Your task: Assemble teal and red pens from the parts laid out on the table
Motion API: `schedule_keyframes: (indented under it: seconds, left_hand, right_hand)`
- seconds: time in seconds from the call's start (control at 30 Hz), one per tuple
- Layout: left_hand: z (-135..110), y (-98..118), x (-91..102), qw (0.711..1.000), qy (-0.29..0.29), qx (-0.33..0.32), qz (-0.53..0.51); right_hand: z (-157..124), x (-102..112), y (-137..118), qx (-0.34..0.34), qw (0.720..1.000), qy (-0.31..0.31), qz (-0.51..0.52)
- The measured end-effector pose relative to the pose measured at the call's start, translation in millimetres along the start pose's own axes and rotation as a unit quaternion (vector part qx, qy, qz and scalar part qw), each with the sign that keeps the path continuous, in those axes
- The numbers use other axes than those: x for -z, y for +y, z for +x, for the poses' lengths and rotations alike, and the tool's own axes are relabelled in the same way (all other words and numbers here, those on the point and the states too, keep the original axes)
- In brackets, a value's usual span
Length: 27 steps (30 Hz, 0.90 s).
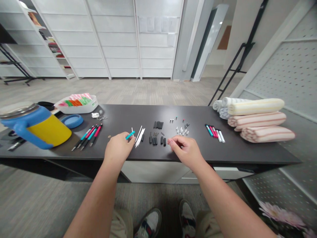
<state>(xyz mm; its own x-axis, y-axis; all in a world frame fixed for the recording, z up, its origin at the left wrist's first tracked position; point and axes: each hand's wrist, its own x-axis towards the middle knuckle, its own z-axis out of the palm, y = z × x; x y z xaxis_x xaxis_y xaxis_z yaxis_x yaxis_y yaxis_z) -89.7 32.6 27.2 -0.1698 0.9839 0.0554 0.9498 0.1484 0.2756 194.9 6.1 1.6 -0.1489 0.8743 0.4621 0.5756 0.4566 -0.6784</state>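
Observation:
My left hand [119,148] is closed round a teal pen barrel [130,135], whose tip sticks out toward the white refill rods [139,136] on the black table [247,150]. My right hand [184,148] is pinched shut at the fingertips beside the short black pen caps [156,140]; whatever it pinches is too small to make out. More black parts [158,124] and small white and metal bits [182,130] lie just beyond both hands.
Assembled pens [89,135] lie left of my hands, pen pieces [215,131] to the right. A blue and yellow jug [37,127], a blue lid [72,121] and a white tray [76,104] sit at left. Rolled towels [257,119] fill the right end.

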Motion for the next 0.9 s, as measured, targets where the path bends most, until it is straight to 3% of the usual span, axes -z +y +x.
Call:
schedule_keyframes:
  seconds: [0.1, 0.17, 0.3, 0.53, 0.67, 0.9]
  left_hand:
    - [1, -1, -1.4, 1.0, 0.004, 0.004, 0.0]
    - [3, -3, -1.7, 1.0, 0.007, 0.011, 0.007]
    - [7, -8, -0.6, 0.999, 0.009, 0.028, 0.021]
    - [10, -10, -3.6, 0.999, 0.013, 0.026, 0.027]
    - [10, -11, -5.2, 0.999, 0.014, 0.023, 0.027]
    - [7, -7, -1.0, 0.999, 0.001, 0.03, 0.026]
  right_hand:
    - [5, 19, 18, -0.035, 0.986, 0.107, -0.124]
    - [7, 33, 33, -0.062, 0.972, 0.142, -0.175]
    - [9, 48, 56, -0.068, 0.966, 0.084, -0.236]
    - [13, 38, 61, -0.064, 0.952, 0.015, -0.299]
    - [14, 38, 60, -0.065, 0.952, 0.009, -0.3]
    - [17, 39, 60, -0.044, 0.969, 0.054, -0.239]
